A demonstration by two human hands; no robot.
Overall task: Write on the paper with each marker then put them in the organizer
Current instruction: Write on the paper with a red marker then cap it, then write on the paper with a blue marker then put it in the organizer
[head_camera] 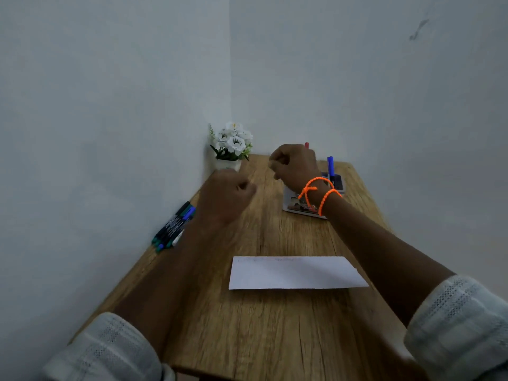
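Observation:
My right hand [295, 166], with orange bands on its wrist, hovers over the organizer [302, 207] at the far right of the desk. Its fingers are curled, and I see nothing between them. A red marker tip [306, 145] pokes up behind this hand; I cannot tell if the hand touches it. A blue marker [330, 166] stands upright in the organizer. My left hand [225, 196] is a blurred closed fist above the desk, empty as far as I can see. Several capped markers [174, 226] lie bunched at the left edge. The white paper [294, 272] lies flat nearer me, with faint writing along its top.
A small white pot of white flowers [232, 145] stands in the far corner where two pale walls meet. The wooden desk [261, 339] runs along the left wall. Both forearms reach out over it, sleeves rolled up.

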